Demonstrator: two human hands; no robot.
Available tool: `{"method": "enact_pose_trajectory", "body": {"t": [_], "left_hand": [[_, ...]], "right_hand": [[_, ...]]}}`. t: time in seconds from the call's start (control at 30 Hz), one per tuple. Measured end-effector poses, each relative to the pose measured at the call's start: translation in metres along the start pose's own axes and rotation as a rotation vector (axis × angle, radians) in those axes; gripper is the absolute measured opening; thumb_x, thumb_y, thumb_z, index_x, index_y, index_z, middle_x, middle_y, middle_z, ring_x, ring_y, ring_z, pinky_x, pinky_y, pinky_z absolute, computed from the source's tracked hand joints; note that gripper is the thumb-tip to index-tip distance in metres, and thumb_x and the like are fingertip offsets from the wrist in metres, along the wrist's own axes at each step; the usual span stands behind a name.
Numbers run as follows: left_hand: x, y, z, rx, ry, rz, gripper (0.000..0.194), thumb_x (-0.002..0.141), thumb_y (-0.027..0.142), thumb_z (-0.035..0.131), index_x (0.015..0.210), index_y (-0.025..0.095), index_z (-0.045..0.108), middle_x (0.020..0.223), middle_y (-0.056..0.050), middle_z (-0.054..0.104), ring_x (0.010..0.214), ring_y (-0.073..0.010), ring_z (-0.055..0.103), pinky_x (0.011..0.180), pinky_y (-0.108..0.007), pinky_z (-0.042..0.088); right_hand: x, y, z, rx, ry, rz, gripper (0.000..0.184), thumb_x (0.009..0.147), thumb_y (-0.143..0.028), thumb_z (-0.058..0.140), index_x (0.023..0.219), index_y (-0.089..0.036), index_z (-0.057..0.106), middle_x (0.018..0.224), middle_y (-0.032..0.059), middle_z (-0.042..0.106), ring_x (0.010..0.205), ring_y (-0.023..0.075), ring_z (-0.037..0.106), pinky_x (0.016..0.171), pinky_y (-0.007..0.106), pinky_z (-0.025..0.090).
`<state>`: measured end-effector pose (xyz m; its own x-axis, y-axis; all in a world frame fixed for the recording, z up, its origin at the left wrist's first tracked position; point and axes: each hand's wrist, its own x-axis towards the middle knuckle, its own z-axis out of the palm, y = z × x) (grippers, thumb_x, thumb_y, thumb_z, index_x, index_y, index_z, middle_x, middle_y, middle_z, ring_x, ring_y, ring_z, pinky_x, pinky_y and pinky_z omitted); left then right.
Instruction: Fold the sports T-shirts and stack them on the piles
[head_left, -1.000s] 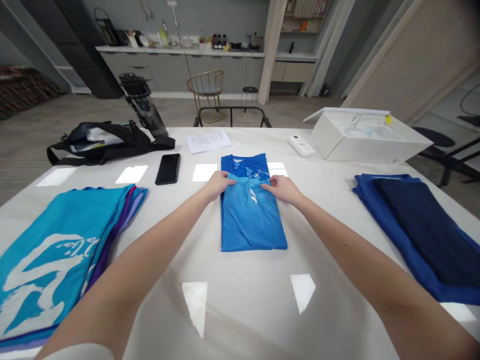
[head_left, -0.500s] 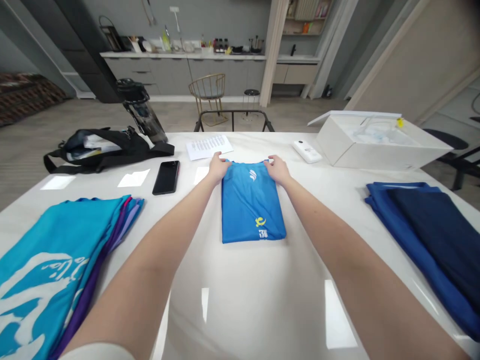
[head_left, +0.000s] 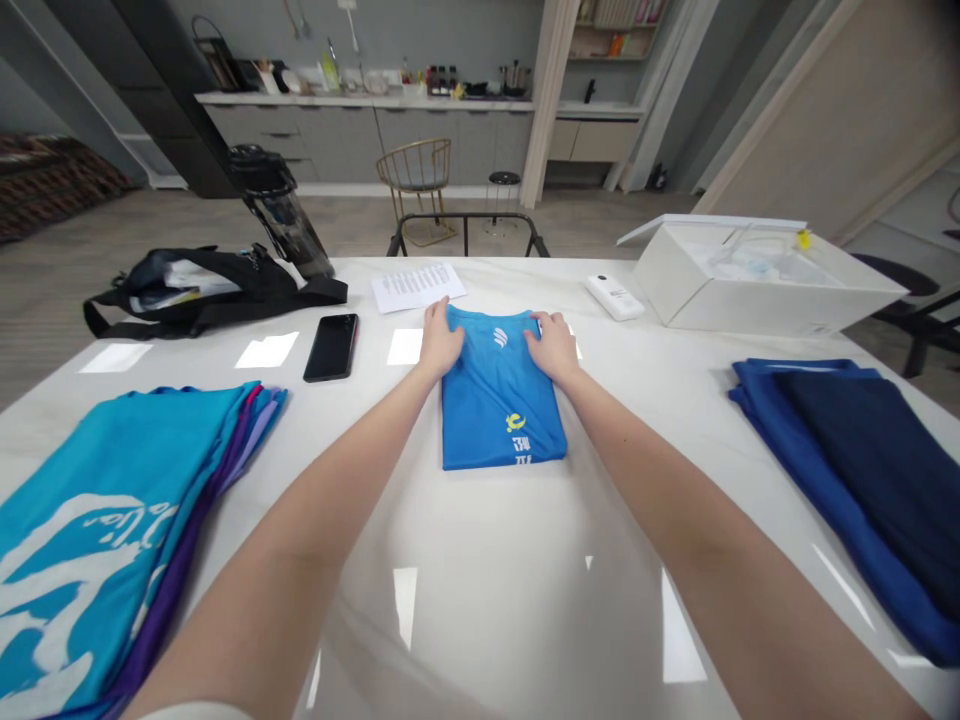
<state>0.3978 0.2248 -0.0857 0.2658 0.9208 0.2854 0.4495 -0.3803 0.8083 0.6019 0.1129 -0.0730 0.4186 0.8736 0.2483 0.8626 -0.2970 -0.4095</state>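
Observation:
A folded blue T-shirt [head_left: 499, 390] lies on the white table in front of me, collar away from me. It bears a small white logo near the collar, with a yellow emblem and white characters by the near fold. At its far left corner my left hand [head_left: 441, 342] grips the edge, thumb over the front. My right hand [head_left: 553, 345] holds the far right corner in the same way. The fingertips beneath or behind the cloth are partly hidden.
Folded turquoise and purple clothes [head_left: 112, 500] lie at left, dark blue ones [head_left: 862, 450] at right. Farther back are a phone [head_left: 331, 348], a black bag [head_left: 202, 285], a bottle [head_left: 281, 210], a printed sheet [head_left: 418, 288], a white device [head_left: 615, 297] and an open white box [head_left: 750, 290].
The shirt has shifted slightly away from me, and more of the white characters shows at its near fold. Both thumbs now lie lower on its front.

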Motion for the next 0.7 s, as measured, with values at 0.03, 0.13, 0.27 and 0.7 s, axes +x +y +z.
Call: {"method": "enact_pose_trajectory", "body": {"t": [0.03, 0.13, 0.27, 0.7], "left_hand": [[-0.01, 0.006, -0.003, 0.049, -0.057, 0.071, 0.061, 0.087, 0.015, 0.06, 0.148, 0.015, 0.05, 0.159, -0.017, 0.042, 0.148, -0.029, 0.04, 0.125, -0.043, 0.029], [-0.043, 0.022, -0.014, 0.229, -0.337, 0.298, 0.047, 0.096, 0.029, 0.055, 0.143, 0.024, 0.058, 0.163, -0.009, 0.04, 0.153, -0.0295, 0.032, 0.128, -0.052, 0.016], [-0.083, 0.03, -0.027, 0.431, -0.604, 0.332, 0.051, 0.1, 0.045, 0.051, 0.149, 0.034, 0.051, 0.165, -0.004, 0.039, 0.155, -0.0299, 0.028, 0.127, -0.056, 0.015], [-0.175, 0.048, -0.05, 0.541, -0.576, 0.366, 0.054, 0.104, 0.046, 0.041, 0.155, 0.027, 0.044, 0.166, -0.01, 0.035, 0.154, -0.0323, 0.03, 0.125, -0.058, 0.017]], "right_hand": [[-0.01, -0.001, -0.002, -0.009, -0.011, -0.056, 0.045, 0.099, -0.039, 0.049, 0.14, -0.022, 0.06, 0.138, 0.0183, 0.057, 0.122, 0.0362, 0.056, 0.101, 0.054, 0.047], [-0.04, -0.004, -0.01, -0.053, -0.144, -0.291, 0.048, 0.104, -0.048, 0.041, 0.146, -0.03, 0.057, 0.154, 0.0122, 0.05, 0.138, 0.0353, 0.046, 0.112, 0.061, 0.036], [-0.068, 0.003, -0.02, -0.151, -0.357, -0.292, 0.055, 0.107, -0.055, 0.028, 0.157, -0.035, 0.042, 0.167, 0.0052, 0.033, 0.152, 0.0339, 0.029, 0.118, 0.072, 0.018], [-0.147, -0.017, -0.038, -0.097, -0.371, -0.334, 0.051, 0.109, -0.044, 0.03, 0.155, -0.028, 0.046, 0.166, 0.0083, 0.034, 0.153, 0.0302, 0.029, 0.121, 0.063, 0.022]]}}
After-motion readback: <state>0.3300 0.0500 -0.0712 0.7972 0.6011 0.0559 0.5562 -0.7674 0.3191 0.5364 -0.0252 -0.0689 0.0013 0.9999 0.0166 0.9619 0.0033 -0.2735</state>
